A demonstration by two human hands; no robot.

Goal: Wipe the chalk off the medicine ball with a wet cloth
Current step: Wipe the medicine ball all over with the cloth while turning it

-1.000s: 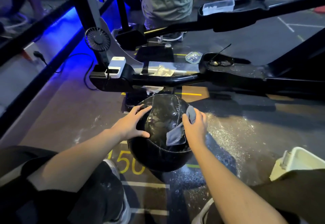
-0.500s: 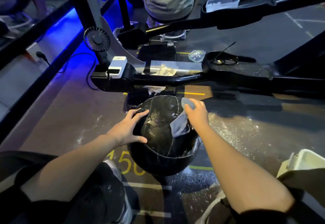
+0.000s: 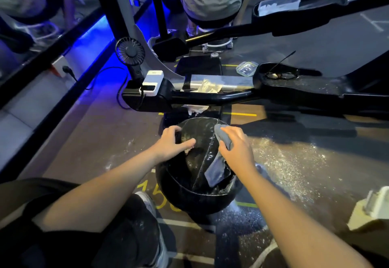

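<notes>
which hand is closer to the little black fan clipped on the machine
Left. The left hand rests on the upper left of the medicine ball, below and slightly right of the fan. The right hand, holding the cloth, lies farther right.

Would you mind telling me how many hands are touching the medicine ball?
2: the left hand rests on the medicine ball's upper left; the right hand presses the wet cloth against its right.

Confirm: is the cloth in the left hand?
No, the grey cloth is gripped by the right hand against the medicine ball, while the left hand rests bare on the ball.
</notes>
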